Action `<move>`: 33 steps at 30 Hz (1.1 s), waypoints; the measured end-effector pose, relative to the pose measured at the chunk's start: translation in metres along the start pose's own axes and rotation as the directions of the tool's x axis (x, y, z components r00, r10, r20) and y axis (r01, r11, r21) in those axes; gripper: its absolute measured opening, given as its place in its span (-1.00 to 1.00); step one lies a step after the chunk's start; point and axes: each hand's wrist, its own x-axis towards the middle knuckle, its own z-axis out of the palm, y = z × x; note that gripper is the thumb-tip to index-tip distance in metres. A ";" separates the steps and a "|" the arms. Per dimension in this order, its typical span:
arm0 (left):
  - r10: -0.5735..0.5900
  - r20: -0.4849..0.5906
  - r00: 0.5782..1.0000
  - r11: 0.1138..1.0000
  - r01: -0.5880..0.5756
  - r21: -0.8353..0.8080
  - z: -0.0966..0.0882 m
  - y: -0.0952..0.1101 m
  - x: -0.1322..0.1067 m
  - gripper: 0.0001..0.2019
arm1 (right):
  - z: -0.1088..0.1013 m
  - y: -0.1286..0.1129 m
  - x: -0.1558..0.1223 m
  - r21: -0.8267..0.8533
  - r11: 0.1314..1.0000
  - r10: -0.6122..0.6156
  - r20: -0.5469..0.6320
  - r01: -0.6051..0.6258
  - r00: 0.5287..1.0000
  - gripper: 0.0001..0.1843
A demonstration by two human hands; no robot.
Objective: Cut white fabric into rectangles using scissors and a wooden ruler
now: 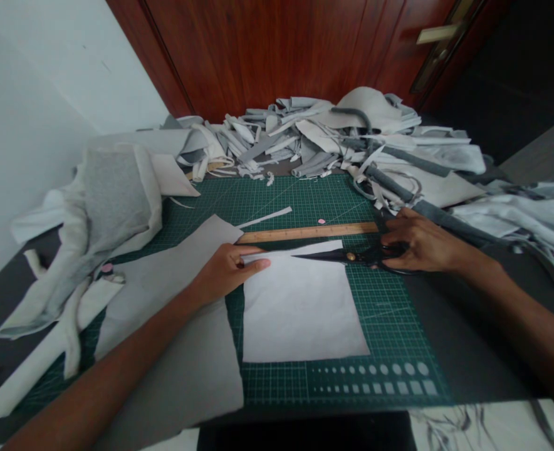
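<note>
A pair of black scissors (351, 257) is in my right hand (415, 241), fingers wrapped round the handles. Its blades lie along the upper part of a white fabric square (300, 313), with a narrow strip partly parted above them. My left hand (232, 269) pinches the square's upper left corner between thumb and fingers, left of the blade tips. Just beyond lies a wooden ruler (305, 232), and past it a thin white strip (267, 217). A larger grey-white fabric piece (173, 351) spreads beneath my left forearm.
The green cutting mat (390, 313) covers the middle of the dark table. Heaped fabric scraps (277, 138) line the back edge, near a brown door (277, 50). Folded grey cloth (112, 194) sits at left; more scissors (390, 188) lie at the right back. A small pink piece (321, 221) rests beyond the ruler.
</note>
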 end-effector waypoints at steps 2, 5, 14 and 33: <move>-0.002 0.011 1.000 1.000 0.002 -0.010 0.000 0.000 0.000 -0.68 | -0.001 -0.001 0.000 -0.015 1.000 0.015 0.020 -0.015 1.000 -0.59; 0.000 0.014 1.000 1.000 0.000 -0.015 -0.001 0.001 0.000 -0.68 | -0.003 -0.004 0.001 -0.030 0.999 0.038 0.047 -0.036 0.998 -0.61; 0.005 0.017 1.000 1.000 -0.005 -0.004 0.000 -0.003 0.001 -0.66 | -0.009 -0.016 0.008 -0.107 0.987 0.129 0.106 -0.118 0.986 -0.57; -0.013 0.021 1.000 1.000 0.014 -0.021 0.008 0.006 0.001 -0.64 | -0.006 -0.024 0.011 -0.106 0.984 0.148 0.046 -0.143 0.988 -0.62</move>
